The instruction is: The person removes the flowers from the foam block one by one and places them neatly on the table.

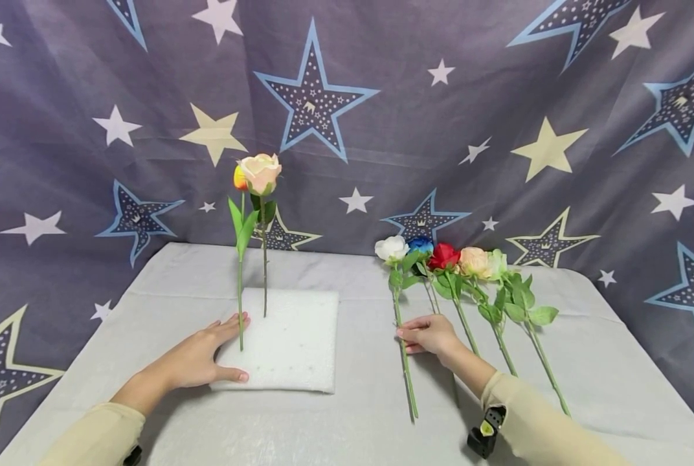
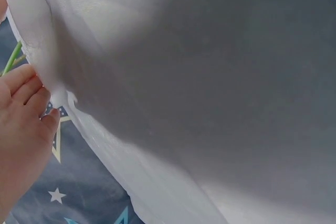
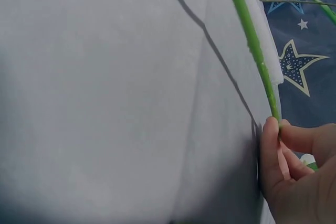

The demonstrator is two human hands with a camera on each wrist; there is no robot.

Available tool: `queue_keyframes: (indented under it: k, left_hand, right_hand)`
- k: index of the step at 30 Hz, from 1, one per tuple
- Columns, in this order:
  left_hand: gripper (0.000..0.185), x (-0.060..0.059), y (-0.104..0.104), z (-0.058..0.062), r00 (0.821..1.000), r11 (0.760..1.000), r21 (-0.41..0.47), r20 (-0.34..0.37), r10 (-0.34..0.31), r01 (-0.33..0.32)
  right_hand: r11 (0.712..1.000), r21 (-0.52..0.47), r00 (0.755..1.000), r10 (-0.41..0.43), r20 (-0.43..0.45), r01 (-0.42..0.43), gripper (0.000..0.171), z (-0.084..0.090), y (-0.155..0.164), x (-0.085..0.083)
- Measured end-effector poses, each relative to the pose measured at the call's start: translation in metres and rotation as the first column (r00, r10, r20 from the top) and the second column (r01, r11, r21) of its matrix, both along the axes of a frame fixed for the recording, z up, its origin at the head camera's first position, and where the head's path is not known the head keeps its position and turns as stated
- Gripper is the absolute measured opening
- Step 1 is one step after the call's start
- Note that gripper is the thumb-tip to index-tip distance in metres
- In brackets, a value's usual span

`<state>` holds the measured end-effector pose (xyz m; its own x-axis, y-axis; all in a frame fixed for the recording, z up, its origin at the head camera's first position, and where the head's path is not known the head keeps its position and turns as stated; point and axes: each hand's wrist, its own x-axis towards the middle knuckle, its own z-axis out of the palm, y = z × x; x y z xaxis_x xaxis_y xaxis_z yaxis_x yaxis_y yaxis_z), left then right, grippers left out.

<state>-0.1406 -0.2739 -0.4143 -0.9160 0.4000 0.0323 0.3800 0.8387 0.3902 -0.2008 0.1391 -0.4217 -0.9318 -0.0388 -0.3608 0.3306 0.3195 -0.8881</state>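
In the head view, my right hand (image 1: 431, 336) pinches the green stem of a white rose (image 1: 392, 248) at the left end of a row of flowers. The right wrist view shows thumb and fingertips on that stem (image 3: 252, 40), its lower end raised off the cloth. My left hand (image 1: 198, 355) rests with spread fingers on the left edge of a white foam block (image 1: 300, 340). Out of the foam stand an orange-yellow tulip (image 1: 240, 178) and a pale pink rose (image 1: 261, 173), both upright. Part of the left hand (image 2: 23, 114) shows at the left wrist view's edge.
Right of the white rose lie a blue rose (image 1: 421, 246), a red rose (image 1: 443, 256), a peach rose (image 1: 475, 262) and a pale green flower (image 1: 497, 264), stems toward me. A light grey cloth (image 1: 370, 427) covers the table. Behind hangs a star-patterned curtain (image 1: 335, 188).
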Motion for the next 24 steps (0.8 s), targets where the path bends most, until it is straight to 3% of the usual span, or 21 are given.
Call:
queue_keyframes:
  k: [13,19,24]
  left_hand:
    - [0.103,0.001,0.001,-0.001,1.000,1.000,-0.002,-0.001,0.006,-0.006]
    - [0.103,0.001,0.001,0.001,1.000,1.000,0.003,0.006,0.006,-0.006]
    - [0.103,0.001,0.001,0.002,1.000,1.000,0.001,0.005,0.008,-0.008]
  right_hand:
    - [0.999,0.017,0.998,-0.039,-0.053,0.040,0.023,-0.002,-0.001,-0.005]
    - [0.991,0.064,0.986,-0.106,-0.131,0.115,0.022,0.004,0.000,-0.009]
    - [0.993,0.042,0.985,-0.107,-0.137,0.113,0.024,0.009,0.001,-0.011]
